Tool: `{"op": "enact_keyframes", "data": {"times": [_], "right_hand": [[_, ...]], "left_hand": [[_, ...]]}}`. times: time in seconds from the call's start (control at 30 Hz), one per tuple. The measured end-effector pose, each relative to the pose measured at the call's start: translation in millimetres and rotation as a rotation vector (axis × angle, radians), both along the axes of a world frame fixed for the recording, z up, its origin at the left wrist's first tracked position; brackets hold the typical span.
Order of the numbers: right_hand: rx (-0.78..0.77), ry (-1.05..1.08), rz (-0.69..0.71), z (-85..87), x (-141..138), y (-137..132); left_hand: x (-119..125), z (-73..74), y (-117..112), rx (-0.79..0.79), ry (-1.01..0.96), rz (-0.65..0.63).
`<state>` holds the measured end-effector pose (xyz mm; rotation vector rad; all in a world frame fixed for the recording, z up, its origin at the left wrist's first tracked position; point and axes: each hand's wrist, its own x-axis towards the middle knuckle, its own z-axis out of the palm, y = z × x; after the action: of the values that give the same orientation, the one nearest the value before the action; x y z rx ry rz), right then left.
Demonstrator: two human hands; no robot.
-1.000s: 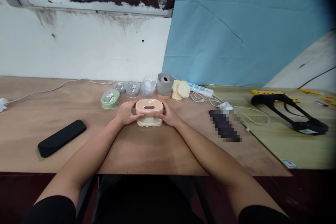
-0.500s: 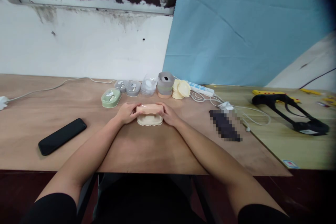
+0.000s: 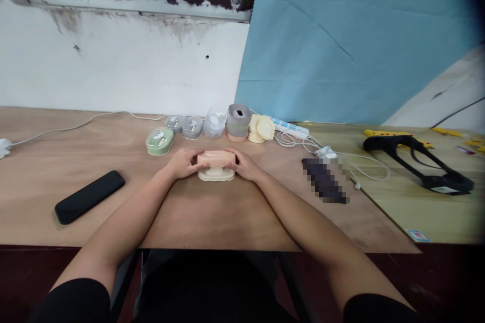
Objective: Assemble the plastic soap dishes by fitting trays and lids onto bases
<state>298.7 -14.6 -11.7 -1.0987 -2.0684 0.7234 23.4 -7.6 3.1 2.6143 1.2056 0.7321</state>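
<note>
A pink oval box part (image 3: 215, 158) sits on a cream oval base (image 3: 216, 174) in the middle of the wooden table (image 3: 197, 212). My left hand (image 3: 183, 162) grips the pink part's left end with curled fingers. My right hand (image 3: 242, 163) grips its right end the same way. Behind them stand a green oval box (image 3: 159, 141), two grey oval boxes (image 3: 185, 125), a clear piece (image 3: 214, 123), a stack of grey and pink parts (image 3: 238, 121) and a pile of cream lids (image 3: 260, 128).
A black phone (image 3: 89, 196) lies at the left. A white cable (image 3: 68, 126) runs along the back left. A power strip (image 3: 291, 128), white cords (image 3: 341, 157) and a blurred dark object (image 3: 325, 179) lie right of centre. A black and yellow tool (image 3: 417, 156) rests far right.
The pink part was tilted with its slotted top facing me; both hands have pressed it down level onto the cream base. The arms barely moved.
</note>
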Motion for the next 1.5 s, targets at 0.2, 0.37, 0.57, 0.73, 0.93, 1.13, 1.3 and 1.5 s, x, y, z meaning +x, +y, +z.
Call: {"op": "enact_keyframes", "data": {"times": [0.2, 0.37, 0.57, 0.73, 0.93, 1.13, 1.3, 1.5], "right_hand": [[0.030, -0.045, 0.037, 0.1, 5, 1], [0.043, -0.089, 0.038, -0.4, 5, 1], [0.046, -0.114, 0.018, -2.2, 5, 3], [0.063, -0.125, 0.026, 0.2, 4, 2], [0.042, -0.127, 0.010, 7.0, 2, -4], [0.009, -0.109, -0.008, 8.4, 2, -5], [-0.010, -0.096, 0.013, 10.8, 2, -6], [-0.035, -0.125, 0.031, 8.9, 4, -3]], "left_hand": [[-3, 2.3, 0, 0.039, 0.079, -0.066], [0, 4.1, -2, 0.051, 0.159, -0.078], [6, 8.4, -8, 0.029, 0.155, -0.088], [8, 7.9, -9, 0.008, 0.165, -0.089], [7, 3.8, -7, 0.045, 0.213, -0.062], [7, 3.6, -8, 0.056, 0.232, -0.053], [7, 1.9, -6, 0.064, 0.222, -0.063], [5, -1.2, -3, 0.071, 0.200, -0.068]]}}
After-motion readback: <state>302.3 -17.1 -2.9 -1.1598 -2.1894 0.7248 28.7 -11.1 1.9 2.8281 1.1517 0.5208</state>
